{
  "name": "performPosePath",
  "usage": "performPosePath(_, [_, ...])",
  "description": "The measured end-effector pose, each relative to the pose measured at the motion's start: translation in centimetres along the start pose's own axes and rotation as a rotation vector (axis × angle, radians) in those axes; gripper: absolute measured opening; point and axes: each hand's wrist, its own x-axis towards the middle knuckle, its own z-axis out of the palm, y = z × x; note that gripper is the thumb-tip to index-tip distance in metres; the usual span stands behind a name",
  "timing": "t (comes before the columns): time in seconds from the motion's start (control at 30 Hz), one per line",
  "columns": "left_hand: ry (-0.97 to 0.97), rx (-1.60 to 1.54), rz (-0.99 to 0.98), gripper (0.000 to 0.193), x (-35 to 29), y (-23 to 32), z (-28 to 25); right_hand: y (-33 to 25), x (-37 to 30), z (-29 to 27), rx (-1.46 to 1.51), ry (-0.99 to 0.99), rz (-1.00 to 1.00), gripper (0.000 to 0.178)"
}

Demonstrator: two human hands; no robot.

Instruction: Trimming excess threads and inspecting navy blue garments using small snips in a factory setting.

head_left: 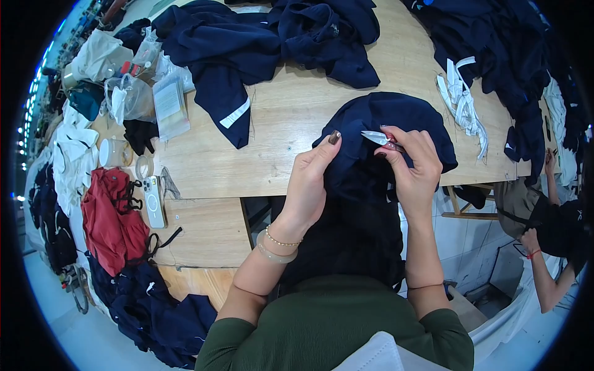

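Note:
A navy garment point(411, 111) lies bunched at the table's front edge, with part of it hanging down toward my lap. My left hand point(309, 182) grips its left side, the thumb on top and the other fingers hidden by cloth. In my right hand point(417, 170) is a pair of thread snips point(375, 137) with a reddish handle, held between thumb and fingers. Their pointed metal blades aim left, over the cloth and a short way from my left thumb. Whether the blades touch any thread is too small to see.
More navy garments point(229, 46) cover the far side of the wooden table point(272, 142). White strips point(461, 102) lie at right. A phone point(154, 201), a red bag point(114, 216) and a tape roll point(144, 166) sit at left. A co-worker's arm point(544, 278) shows at far right.

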Motion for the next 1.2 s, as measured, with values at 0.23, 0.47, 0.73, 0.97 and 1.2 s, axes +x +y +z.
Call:
performPosePath(0.23, [-0.024,-0.059,-0.018,0.033,-0.1,0.1,0.2,-0.7,-0.1,0.3,-0.031,-0.056,-0.040,0.034])
performPosePath(0.47, [-0.015,-0.044,-0.017,0.034,-0.3,0.3,0.8,-0.2,0.0,0.3,-0.004,-0.037,-0.073,0.032])
performPosePath(0.73, [-0.019,0.254,0.088,0.042,0.6,-0.8,-1.1,0.5,2.3,-2.5,0.103,-0.347,0.048,0.033])
performPosePath(0.97, [-0.058,0.314,0.159,0.046,0.4,-0.2,0.1,0.5,2.7,-2.5,0.088,-0.409,0.001,0.029])
performPosePath(1.2, [0.054,0.206,0.016,0.044,0.4,-0.3,-0.4,1.9,1.6,-1.6,0.560,-0.168,0.354,0.027])
